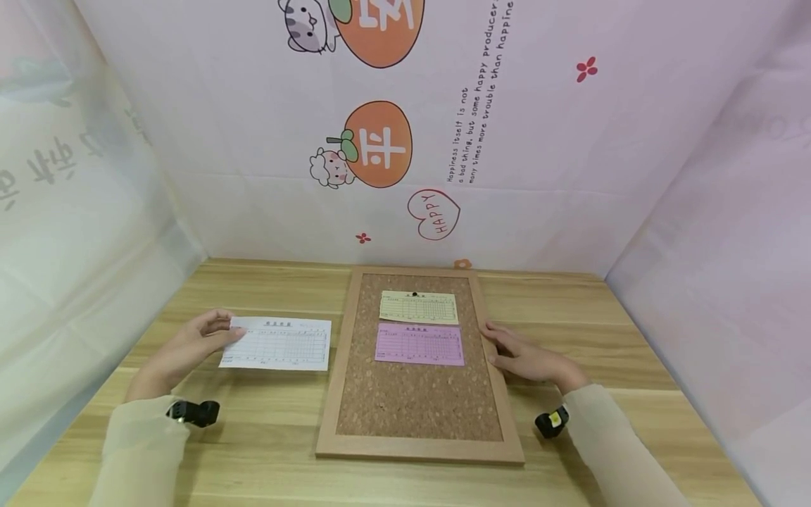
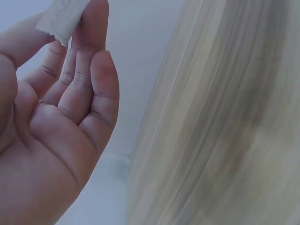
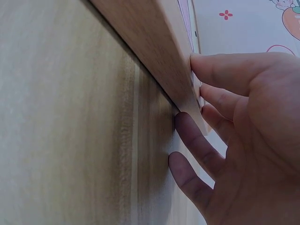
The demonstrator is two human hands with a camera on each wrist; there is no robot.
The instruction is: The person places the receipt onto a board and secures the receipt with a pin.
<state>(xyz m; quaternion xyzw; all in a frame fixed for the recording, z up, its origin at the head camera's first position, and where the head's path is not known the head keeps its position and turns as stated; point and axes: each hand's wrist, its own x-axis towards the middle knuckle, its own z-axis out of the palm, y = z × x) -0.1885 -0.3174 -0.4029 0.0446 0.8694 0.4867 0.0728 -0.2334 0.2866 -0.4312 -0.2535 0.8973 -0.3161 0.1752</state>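
Note:
My left hand (image 1: 186, 346) pinches the left edge of a white printed form (image 1: 279, 346) between thumb and fingers, left of the cork board (image 1: 418, 405). Only a corner of that form (image 2: 62, 21) shows in the left wrist view. On the board, a yellow form (image 1: 418, 308) has a black pushpin (image 1: 415, 294) at its top edge. Just below lies a purple form (image 1: 419, 345), with no pin visible on it. Fingertips of my right hand (image 1: 527, 360) rest against the right side of the board's wooden frame (image 3: 150, 42), the fingers fairly straight and spread.
The board lies on a wood-grain table (image 1: 253, 436). Behind it hangs a white cloth (image 1: 538, 211) with cartoon prints, and more cloth closes off both sides. Each wrist wears a small black camera, such as the left wrist camera (image 1: 195, 413).

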